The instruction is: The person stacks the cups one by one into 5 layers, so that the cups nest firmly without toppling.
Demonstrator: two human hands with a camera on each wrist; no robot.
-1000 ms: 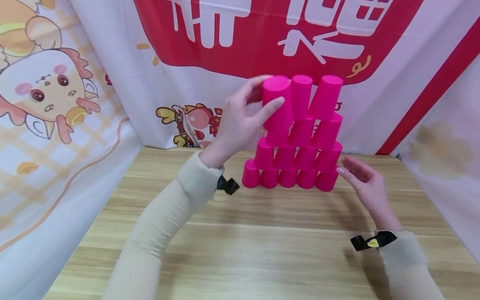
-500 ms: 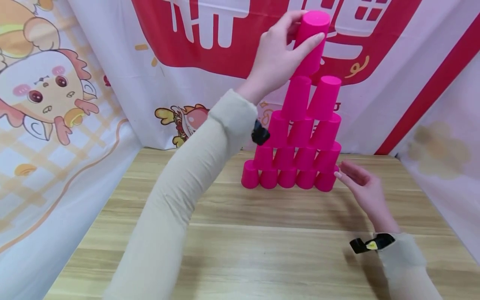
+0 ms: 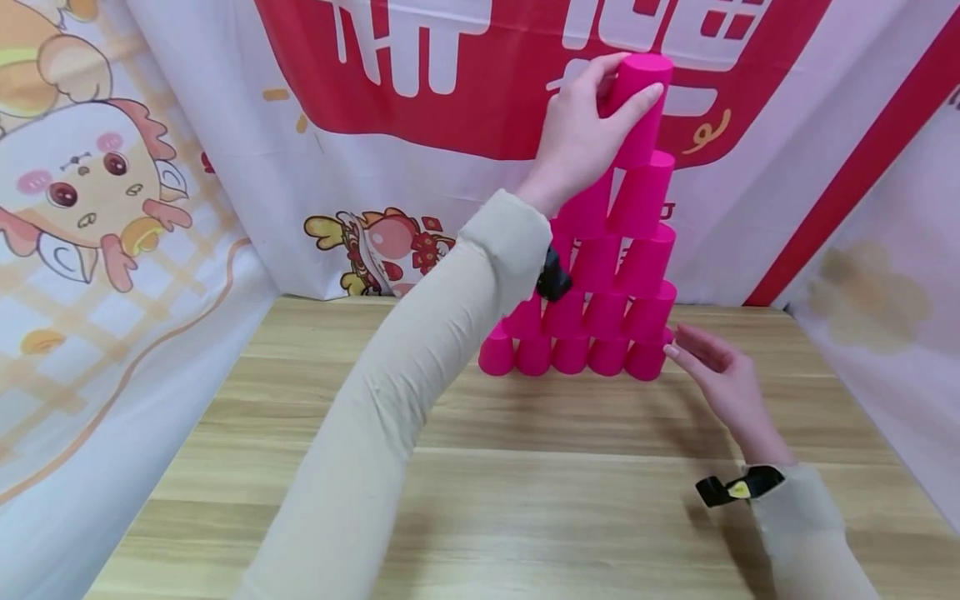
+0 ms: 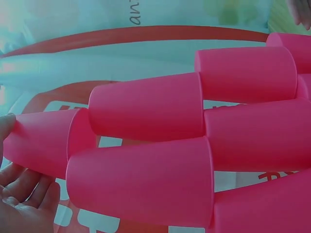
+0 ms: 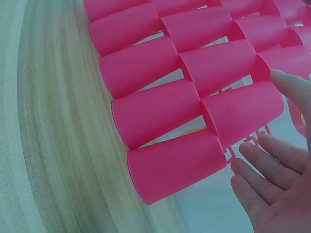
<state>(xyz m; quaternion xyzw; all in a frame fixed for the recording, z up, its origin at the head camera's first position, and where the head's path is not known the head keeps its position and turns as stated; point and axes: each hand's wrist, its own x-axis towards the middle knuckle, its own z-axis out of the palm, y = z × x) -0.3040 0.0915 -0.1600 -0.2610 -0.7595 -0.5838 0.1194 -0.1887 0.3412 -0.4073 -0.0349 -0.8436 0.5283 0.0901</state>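
Upside-down pink cups (image 3: pixel 570 356) are stacked in a pyramid of several rows on the wooden table. At its peak my left hand (image 3: pixel 581 129) holds another pink cup (image 3: pixel 643 112) between thumb and fingers, bottom upward. In the left wrist view, the rim of that held cup (image 4: pixel 43 138) lies at the bases of the two top-row cups (image 4: pixel 146 104). Low on the pyramid's right side is my right hand (image 3: pixel 723 379), fingers extended. Its thumb (image 5: pixel 289 87) is close to a second-row cup (image 5: pixel 245 111); whether it touches I cannot tell. My left forearm hides the pyramid's left part.
The wooden table (image 3: pixel 525 500) extends in front of the pyramid. Behind it hangs a white and red printed cloth (image 3: pixel 420 175). More printed cloth (image 3: pixel 112 333) borders the left side, and a pale cloth (image 3: pixel 885 275) borders the right.
My left hand lifted its cup from the pyramid's upper left, moved it right over the top, then lowered it onto the peak. The right hand stayed almost still beside the lower right.
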